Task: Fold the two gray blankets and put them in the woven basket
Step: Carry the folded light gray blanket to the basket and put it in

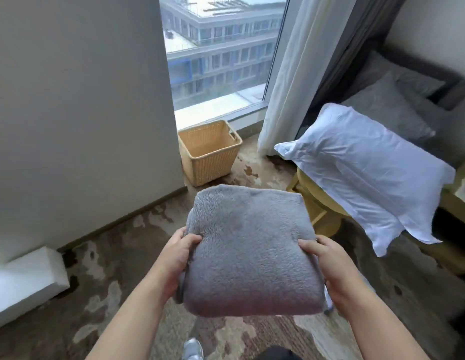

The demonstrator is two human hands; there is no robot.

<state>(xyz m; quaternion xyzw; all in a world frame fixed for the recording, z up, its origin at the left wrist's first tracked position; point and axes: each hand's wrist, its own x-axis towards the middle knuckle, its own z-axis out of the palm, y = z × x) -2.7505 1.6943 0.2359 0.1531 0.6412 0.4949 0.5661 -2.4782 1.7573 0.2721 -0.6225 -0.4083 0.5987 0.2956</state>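
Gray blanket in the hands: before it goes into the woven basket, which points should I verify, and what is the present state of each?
1. The gray blanket is folded into a compact bundle: ok.
2. The left hand and right hand each grip one side of it: ok.
3. The woven basket stands upright with its opening facing up: ok.
4. The basket has room inside: the visible part holds nothing, but the near wall hides the bottom, so cannot tell.
5. Nothing lies on the carpet between the blanket and the basket: ok.
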